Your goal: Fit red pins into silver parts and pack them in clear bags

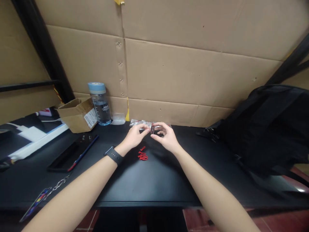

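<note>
A small, dark reddish round disc (152,129) is held up above the table between my two hands. My right hand (167,138) grips it by its edges, thumb below and index finger above, with the other fingers curled behind. My left hand (136,137), with a dark watch on its wrist, pinches thumb and index finger together right at the disc's left side. What sits in that pinch is too small to make out. Below the hands, a bunched red cord (143,157) lies on the black table (149,187). Behind them are clear plastic bags (138,122).
On the left stand a water bottle (101,108) and an open cardboard box (76,116). Nearer lie a dark phone-like slab (73,153), a keychain (45,195) and a white power strip (40,143). A black backpack (267,129) fills the right side; a cardboard wall (193,77) closes the back.
</note>
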The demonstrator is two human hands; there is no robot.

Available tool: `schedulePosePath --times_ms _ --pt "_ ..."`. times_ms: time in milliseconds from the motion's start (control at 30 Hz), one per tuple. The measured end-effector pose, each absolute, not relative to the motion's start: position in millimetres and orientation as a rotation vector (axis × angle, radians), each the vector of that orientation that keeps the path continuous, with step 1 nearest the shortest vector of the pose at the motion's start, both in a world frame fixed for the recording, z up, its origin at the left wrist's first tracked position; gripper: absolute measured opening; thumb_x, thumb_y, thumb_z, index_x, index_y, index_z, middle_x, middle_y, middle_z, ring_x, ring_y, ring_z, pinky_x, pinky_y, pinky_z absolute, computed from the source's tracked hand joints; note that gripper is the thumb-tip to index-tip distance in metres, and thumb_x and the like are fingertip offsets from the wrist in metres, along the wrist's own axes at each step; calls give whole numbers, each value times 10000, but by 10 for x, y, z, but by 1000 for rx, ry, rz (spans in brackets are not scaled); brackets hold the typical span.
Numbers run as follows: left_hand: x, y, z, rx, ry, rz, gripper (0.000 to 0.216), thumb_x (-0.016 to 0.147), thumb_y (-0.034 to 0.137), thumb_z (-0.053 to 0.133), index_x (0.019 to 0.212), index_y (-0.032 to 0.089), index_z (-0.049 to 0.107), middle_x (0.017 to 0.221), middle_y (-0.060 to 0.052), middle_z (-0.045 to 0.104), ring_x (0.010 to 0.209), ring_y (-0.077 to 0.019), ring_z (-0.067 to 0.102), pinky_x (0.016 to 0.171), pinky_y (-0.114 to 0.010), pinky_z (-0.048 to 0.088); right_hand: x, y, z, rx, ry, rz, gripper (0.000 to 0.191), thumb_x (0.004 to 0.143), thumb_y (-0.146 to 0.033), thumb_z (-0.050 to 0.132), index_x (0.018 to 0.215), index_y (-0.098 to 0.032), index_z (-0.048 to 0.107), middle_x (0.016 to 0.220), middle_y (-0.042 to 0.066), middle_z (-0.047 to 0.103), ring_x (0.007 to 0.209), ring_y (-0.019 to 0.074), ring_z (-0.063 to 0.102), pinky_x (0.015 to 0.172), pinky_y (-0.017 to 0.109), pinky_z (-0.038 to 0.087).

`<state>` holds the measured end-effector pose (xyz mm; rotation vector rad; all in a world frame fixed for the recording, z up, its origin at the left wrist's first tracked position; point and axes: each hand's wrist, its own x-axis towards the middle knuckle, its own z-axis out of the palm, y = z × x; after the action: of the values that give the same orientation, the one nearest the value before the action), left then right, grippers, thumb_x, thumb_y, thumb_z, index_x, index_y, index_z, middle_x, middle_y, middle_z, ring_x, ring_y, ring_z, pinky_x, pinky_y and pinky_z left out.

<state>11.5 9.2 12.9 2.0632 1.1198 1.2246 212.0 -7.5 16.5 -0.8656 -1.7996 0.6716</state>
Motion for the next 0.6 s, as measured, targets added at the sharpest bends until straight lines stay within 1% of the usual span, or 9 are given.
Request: schedulePosePath --times_ms 67,233,367,467,533,600 --pt "157 93 106 2039 1074 1259 231 941 400 581 936 204 705 1034 -56 745 1002 -234 671 963 -361 497 2096 -104 178 -851 -1796 669 421 807 -355 773 1183 -251 613 1261 77 692 1112 229 681 878 339 551" --pt "247 38 91 1984 978 1331 231 967 381 541 958 205 689 1111 -82 701 1125 -245 621 1065 -395 454 2069 -152 210 -820 -1767 658 420 803 -362 794 1171 -255 623 1231 73 707 1113 239 685 877 349 547" --pt "275 -2 106 1946 965 1318 202 971 340 540 1000 206 688 1144 -86 689 1166 -247 606 1079 -400 455 2053 -175 222 -802 -1737 668 437 790 -385 812 1166 -255 630 1221 75 710 1106 243 690 878 353 545" --pt "265 -35 133 2030 1059 1343 164 962 292 549 988 211 690 1162 -82 660 1182 -242 593 1088 -395 443 2038 -171 204 -835 -1715 709 412 784 -440 813 1104 -244 640 1205 75 713 1066 242 698 834 334 554" --pt "255 -76 165 2096 1180 1376 144 955 296 575 975 224 698 1177 -74 634 1194 -246 581 1091 -400 428 2034 -152 179 -865 -1700 756 332 844 -494 744 1025 -232 649 1099 59 732 989 225 705 801 318 552" --pt "250 -129 202 2145 1290 1410 128 946 321 613 955 240 712 1188 -63 617 1204 -253 572 1086 -407 417 2037 -127 150 -909 -1728 784 312 946 -532 595 951 -226 655 986 39 726 931 205 692 793 308 544"
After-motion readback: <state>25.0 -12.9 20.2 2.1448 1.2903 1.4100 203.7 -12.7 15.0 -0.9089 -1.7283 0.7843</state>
